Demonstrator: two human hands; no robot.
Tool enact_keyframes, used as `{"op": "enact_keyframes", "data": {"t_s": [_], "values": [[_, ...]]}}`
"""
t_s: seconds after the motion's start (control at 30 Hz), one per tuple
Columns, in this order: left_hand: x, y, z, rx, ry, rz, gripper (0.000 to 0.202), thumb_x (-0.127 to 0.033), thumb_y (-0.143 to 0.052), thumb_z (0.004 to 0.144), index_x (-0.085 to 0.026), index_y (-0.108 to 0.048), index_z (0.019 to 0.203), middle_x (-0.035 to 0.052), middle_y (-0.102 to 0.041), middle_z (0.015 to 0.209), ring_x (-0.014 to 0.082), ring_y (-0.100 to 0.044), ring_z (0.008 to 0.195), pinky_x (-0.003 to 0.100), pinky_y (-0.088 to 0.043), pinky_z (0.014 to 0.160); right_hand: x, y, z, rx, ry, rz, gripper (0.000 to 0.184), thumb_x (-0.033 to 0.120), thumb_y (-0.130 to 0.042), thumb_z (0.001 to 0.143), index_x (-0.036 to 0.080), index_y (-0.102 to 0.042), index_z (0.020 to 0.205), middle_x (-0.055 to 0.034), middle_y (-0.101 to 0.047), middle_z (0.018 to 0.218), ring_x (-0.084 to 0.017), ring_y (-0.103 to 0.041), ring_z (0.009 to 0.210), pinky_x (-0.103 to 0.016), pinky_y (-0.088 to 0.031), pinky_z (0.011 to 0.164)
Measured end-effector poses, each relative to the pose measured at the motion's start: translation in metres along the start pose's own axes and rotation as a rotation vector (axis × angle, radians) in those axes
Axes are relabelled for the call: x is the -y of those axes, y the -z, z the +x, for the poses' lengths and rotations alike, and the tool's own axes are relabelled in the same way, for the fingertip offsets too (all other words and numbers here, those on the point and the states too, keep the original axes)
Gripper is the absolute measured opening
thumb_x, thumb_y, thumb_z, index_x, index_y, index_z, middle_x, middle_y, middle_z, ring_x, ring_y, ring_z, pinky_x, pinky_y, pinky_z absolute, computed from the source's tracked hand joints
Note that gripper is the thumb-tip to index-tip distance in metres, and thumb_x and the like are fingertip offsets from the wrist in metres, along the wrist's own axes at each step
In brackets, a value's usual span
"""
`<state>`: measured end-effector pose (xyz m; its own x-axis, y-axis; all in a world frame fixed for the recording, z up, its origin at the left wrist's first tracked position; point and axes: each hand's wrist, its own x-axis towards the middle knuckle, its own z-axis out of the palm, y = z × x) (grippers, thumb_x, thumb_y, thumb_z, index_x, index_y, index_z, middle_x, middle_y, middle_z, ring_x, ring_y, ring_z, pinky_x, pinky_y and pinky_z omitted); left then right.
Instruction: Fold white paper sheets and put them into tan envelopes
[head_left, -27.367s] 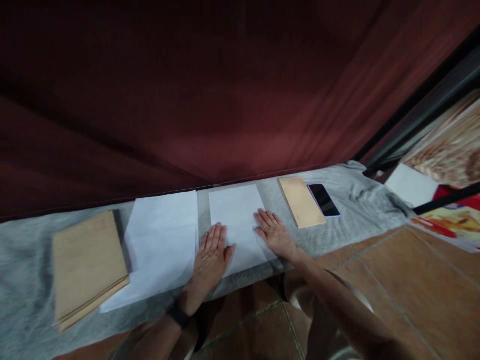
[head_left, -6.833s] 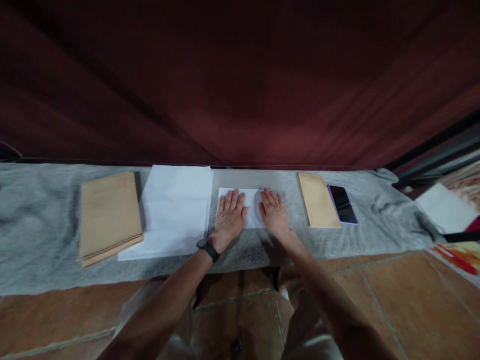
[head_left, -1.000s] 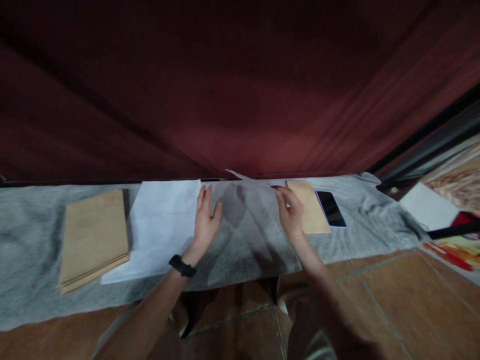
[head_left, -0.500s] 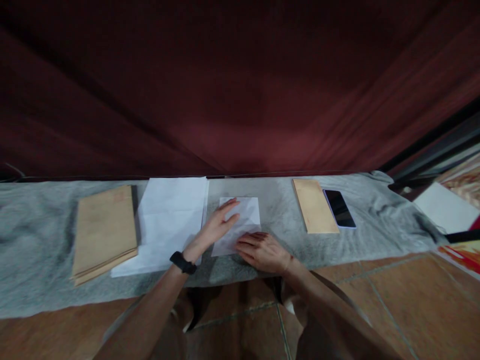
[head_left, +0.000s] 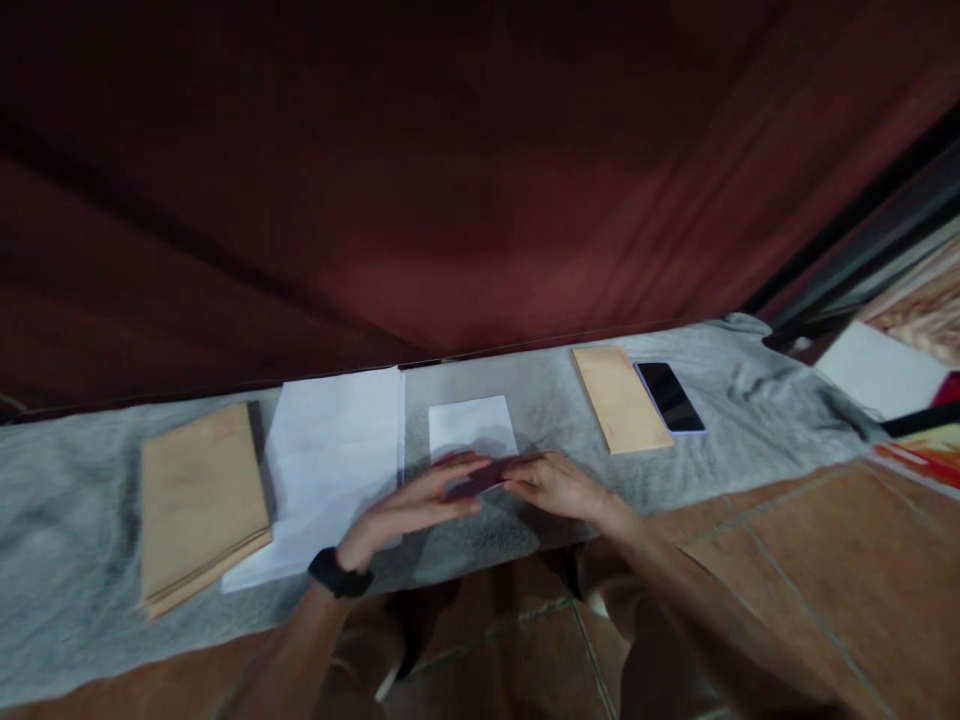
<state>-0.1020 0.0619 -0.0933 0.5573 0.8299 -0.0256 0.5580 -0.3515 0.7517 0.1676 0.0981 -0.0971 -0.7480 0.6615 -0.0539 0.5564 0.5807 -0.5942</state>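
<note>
A small white sheet of paper (head_left: 472,418) lies in front of me, its far half flat on the grey cloth. Its near part is raised and bent up, in shadow between my hands. My left hand (head_left: 420,500) is at the near left side of the sheet, fingers stretched out and thumb apart, with a dark band on the wrist. At the near right corner, my right hand (head_left: 555,487) has its fingers pressed together on the raised edge. Its fingertips partly hide that edge.
Larger white sheets (head_left: 337,440) lie stacked to the left, beside a pile of brown envelopes (head_left: 202,500). On the right are another brown envelope (head_left: 622,400) and a phone (head_left: 671,398). A dark red curtain (head_left: 465,220) hangs behind the grey cloth (head_left: 780,410).
Both hands have moved to the sheet's near edge, which has come up off the cloth. My left hand has come down off the sheet's middle. The view has tilted slightly.
</note>
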Motion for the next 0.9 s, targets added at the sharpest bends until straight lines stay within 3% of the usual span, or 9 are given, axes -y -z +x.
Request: {"op": "enact_keyframes", "data": {"t_s": [0.1, 0.2, 0.33, 0.43, 0.53, 0.6, 0.77, 0.9], "values": [[-0.005, 0.010, -0.007, 0.068, 0.157, -0.270, 0.059, -0.048, -0.066, 0.090, -0.031, -0.057, 0.145, 0.0062, -0.061, 0.147, 0.0245, -0.068, 0.118, 0.036, -0.059, 0.093, -0.005, 0.006, 0.000, 0.030, -0.041, 0.078, 0.030, 0.035, -0.051, 0.103, 0.023, -0.079, 0.102, -0.0028, -0.080, 0.094, -0.018, -0.073, 0.085, -0.025, -0.048, 0.075], [-0.001, 0.010, -0.008, -0.035, 0.269, -0.308, 0.054, -0.051, -0.070, 0.084, -0.022, -0.070, 0.129, 0.0106, -0.069, 0.136, 0.0278, -0.069, 0.112, 0.035, -0.059, 0.088, -0.009, 0.010, 0.000, 0.027, -0.100, 0.172, 0.028, 0.036, -0.055, 0.099, 0.023, -0.080, 0.101, -0.0021, -0.080, 0.088, -0.019, -0.071, 0.081, -0.024, -0.046, 0.072], [0.011, 0.000, -0.011, -0.192, 0.355, -0.268, 0.043, -0.050, -0.063, 0.084, -0.018, -0.077, 0.110, 0.0083, -0.078, 0.105, 0.0243, -0.070, 0.091, 0.033, -0.056, 0.079, -0.016, 0.011, 0.002, 0.032, -0.082, 0.397, 0.029, 0.035, -0.062, 0.091, 0.026, -0.077, 0.115, -0.0006, -0.079, 0.105, -0.021, -0.071, 0.093, -0.027, -0.049, 0.079], [0.021, -0.007, -0.014, -0.274, 0.422, -0.271, 0.040, -0.050, -0.064, 0.080, -0.017, -0.077, 0.097, 0.0018, -0.071, 0.072, 0.0173, -0.059, 0.064, 0.027, -0.047, 0.059, -0.024, 0.009, 0.007, -0.016, -0.128, 0.521, 0.027, 0.037, -0.061, 0.089, 0.024, -0.078, 0.104, 0.0016, -0.078, 0.091, -0.019, -0.068, 0.081, -0.027, -0.050, 0.072], [0.028, -0.011, -0.012, -0.373, 0.469, -0.295, 0.035, -0.050, -0.062, 0.077, -0.016, -0.072, 0.080, -0.0016, -0.060, 0.061, 0.0139, -0.049, 0.057, 0.024, -0.038, 0.052, -0.033, 0.002, 0.019, -0.159, -0.201, 0.476, 0.026, 0.038, -0.060, 0.089, 0.021, -0.073, 0.073, 0.0040, -0.064, 0.063, -0.015, -0.057, 0.061, -0.025, -0.042, 0.058], [0.032, -0.013, -0.007, -0.440, 0.473, -0.300, 0.032, -0.048, -0.061, 0.077, -0.017, -0.069, 0.077, -0.0010, -0.061, 0.064, 0.0146, -0.050, 0.060, 0.025, -0.039, 0.054, -0.037, -0.003, 0.029, -0.246, -0.228, 0.413, 0.030, 0.036, -0.060, 0.089, 0.021, -0.066, 0.064, 0.0046, -0.057, 0.057, -0.014, -0.052, 0.057, -0.025, -0.039, 0.057], [0.038, -0.013, 0.010, -0.583, 0.476, -0.187, 0.027, -0.045, -0.058, 0.081, -0.020, -0.063, 0.070, -0.0014, -0.059, 0.064, 0.0157, -0.053, 0.065, 0.025, -0.041, 0.061, -0.035, -0.010, 0.049, -0.305, -0.377, 0.192, 0.029, 0.033, -0.055, 0.095, 0.021, -0.069, 0.073, 0.0011, -0.064, 0.064, -0.015, -0.057, 0.062, -0.026, -0.040, 0.061], [0.038, -0.010, 0.017, -0.580, 0.575, 0.007, 0.030, -0.041, -0.055, 0.087, -0.022, -0.056, 0.064, -0.0027, -0.055, 0.060, 0.0151, -0.052, 0.061, 0.025, -0.037, 0.059, -0.027, -0.009, 0.057, -0.241, -0.492, 0.006, 0.032, 0.037, -0.051, 0.100, 0.021, -0.075, 0.088, -0.0046, -0.075, 0.082, -0.019, -0.069, 0.077, -0.027, -0.045, 0.070]]}}
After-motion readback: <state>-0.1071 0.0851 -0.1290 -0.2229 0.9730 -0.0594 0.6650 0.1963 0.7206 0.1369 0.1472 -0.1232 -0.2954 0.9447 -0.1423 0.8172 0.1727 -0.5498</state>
